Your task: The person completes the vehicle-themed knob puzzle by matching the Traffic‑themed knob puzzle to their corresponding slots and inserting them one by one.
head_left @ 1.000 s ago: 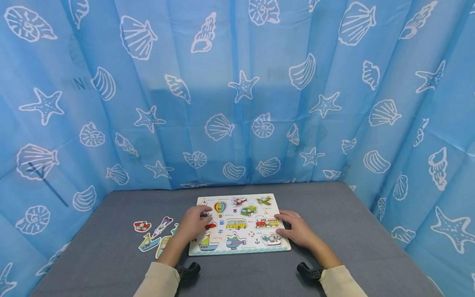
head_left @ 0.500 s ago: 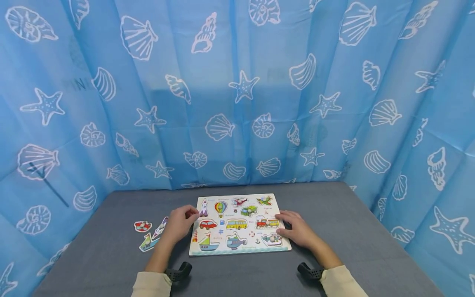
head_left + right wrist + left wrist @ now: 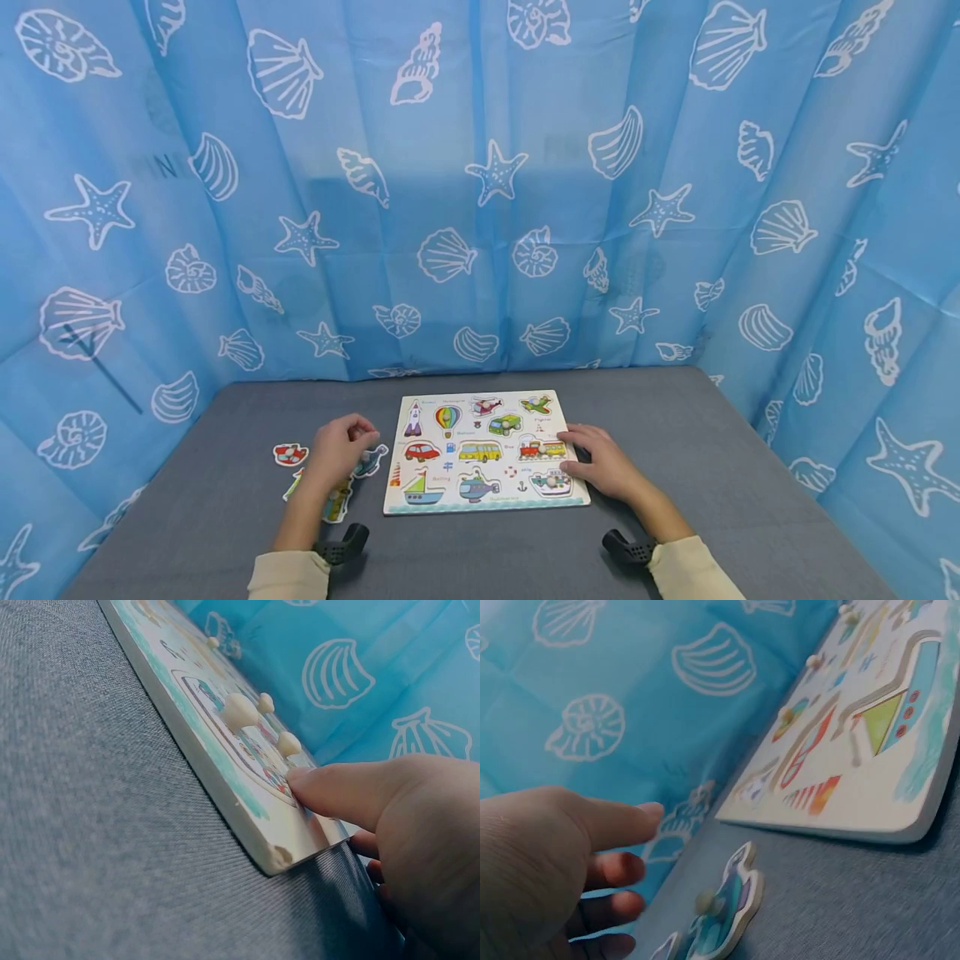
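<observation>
The left hand (image 3: 339, 448) hung relaxed left of the puzzle board (image 3: 452, 493), whose right edge the right hand (image 3: 604, 463) apparently gripped.

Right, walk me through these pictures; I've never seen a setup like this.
There is no robot: these are a person's two bare hands. The wide view comes from a camera worn on the head, looking forward and down. The two smaller views come from a camera on each wrist, aimed at that hand's work.

On the grey table lies a puzzle board showing vehicles, some with knobs. To its left are loose pieces, some partly hidden. Behind hangs a blue curtain with shells.

The left hand is by the loose pieces, with nothing visible in its fingers. The right hand rests at the board's right edge, thumb on top.
</observation>
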`<state>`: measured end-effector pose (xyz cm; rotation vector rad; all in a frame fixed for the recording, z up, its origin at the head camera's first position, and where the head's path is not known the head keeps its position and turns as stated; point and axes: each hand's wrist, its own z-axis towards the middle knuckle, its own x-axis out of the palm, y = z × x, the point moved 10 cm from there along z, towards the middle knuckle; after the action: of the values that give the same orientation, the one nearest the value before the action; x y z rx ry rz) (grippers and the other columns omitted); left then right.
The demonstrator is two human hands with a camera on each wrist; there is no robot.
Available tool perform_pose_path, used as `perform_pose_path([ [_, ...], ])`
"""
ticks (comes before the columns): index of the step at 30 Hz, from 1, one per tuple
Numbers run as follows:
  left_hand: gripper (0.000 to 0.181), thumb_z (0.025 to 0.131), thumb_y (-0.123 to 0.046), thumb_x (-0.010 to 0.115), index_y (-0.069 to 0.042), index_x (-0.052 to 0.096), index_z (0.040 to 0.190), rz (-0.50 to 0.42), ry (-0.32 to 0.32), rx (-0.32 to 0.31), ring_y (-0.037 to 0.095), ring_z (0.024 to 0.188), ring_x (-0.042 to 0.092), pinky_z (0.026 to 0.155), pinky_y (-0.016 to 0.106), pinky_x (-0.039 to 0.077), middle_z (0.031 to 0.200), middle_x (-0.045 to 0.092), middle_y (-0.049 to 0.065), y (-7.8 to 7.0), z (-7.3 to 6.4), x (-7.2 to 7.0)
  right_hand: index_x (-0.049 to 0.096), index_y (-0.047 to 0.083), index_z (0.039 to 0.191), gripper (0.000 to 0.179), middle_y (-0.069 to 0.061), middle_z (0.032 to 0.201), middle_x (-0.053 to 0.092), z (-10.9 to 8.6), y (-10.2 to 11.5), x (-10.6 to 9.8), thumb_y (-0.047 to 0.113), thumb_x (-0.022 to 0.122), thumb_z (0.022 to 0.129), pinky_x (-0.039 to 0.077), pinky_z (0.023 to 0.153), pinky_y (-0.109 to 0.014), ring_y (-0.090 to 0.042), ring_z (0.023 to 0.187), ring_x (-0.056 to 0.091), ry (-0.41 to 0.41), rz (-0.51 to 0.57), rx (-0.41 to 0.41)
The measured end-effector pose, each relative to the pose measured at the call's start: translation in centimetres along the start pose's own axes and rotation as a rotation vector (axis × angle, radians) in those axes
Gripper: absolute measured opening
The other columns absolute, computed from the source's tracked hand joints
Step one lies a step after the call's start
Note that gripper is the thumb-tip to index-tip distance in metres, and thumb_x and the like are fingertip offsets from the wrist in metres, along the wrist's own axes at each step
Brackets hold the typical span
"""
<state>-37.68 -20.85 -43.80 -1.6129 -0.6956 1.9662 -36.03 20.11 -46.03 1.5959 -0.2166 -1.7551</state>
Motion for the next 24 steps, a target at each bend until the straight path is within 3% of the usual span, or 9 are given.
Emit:
perform_pose_path([
  [6, 0.013, 0.087, -0.022, 0.073, -0.011, 0.067, 0.086, 0.057, 0.057, -0.024, 0.019, 0.063, 0.047, 0.056, 0.033, 0.038, 0.071, 0.053, 0.002, 1.5, -0.3, -0.1, 0.061, 0.002, 0.128, 0.048, -0.022, 0.138, 0.050, -0.1, 0.0, 0.0, 0.021, 0.073, 0.087, 0.028, 0.102, -0.062, -0.045, 0.131, 0.036, -0.002, -0.002, 0.007],
  [15, 0.020, 0.083, -0.025, 0.076, -0.011, 0.062, 0.080, 0.119, 0.157, -0.041, 0.019, 0.063, 0.047, 0.056, 0.033, 0.037, 0.070, 0.052, 0.002, 1.6, -1.1, 0.2, 0.061, 0.002, 0.128, 0.048, -0.021, 0.139, 0.050, -0.1, -0.1, 0.0, 0.022, 0.073, 0.087, 0.028, 0.102, -0.062, -0.044, 0.131, 0.036, 0.002, 0.002, 0.022],
  [24, 0.024, 0.082, -0.029, 0.077, -0.011, 0.062, 0.079, 0.204, 0.150, -0.088, 0.019, 0.065, 0.049, 0.060, 0.036, 0.040, 0.073, 0.054, 0.002, 1.9, -1.0, 0.5, 0.061, 0.003, 0.129, 0.048, -0.021, 0.139, 0.049, 0.0, -0.1, 0.0, 0.023, 0.073, 0.087, 0.027, 0.102, -0.063, -0.044, 0.132, 0.035, 0.010, 0.004, 0.035],
])
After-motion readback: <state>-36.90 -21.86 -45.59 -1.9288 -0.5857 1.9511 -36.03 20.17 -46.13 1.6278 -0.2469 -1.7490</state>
